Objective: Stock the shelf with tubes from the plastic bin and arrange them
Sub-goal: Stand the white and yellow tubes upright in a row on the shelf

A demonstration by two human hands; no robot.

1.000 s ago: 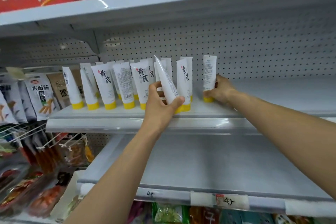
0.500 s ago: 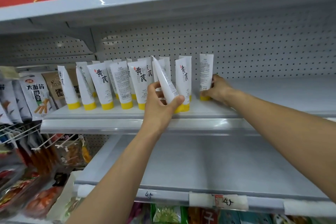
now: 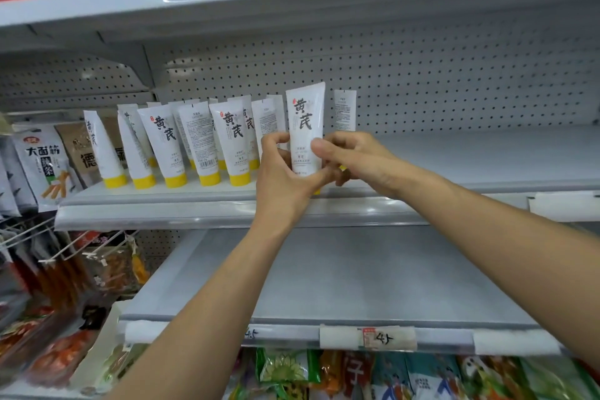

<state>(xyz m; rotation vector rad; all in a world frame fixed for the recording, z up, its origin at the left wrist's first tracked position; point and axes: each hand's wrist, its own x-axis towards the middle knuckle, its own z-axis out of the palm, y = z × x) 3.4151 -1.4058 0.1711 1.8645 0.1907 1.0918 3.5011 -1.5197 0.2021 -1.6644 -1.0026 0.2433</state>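
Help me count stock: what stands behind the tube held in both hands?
Back-row tubes show left of the held tube, a lone tube right of it, the pegboard above. Anything directly behind it is covered.

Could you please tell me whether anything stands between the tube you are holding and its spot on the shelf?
Nothing visible does. Both the left hand and right hand hold the tube at the shelf's front edge, between the row of tubes and a lone tube; the hands hide the spot itself.
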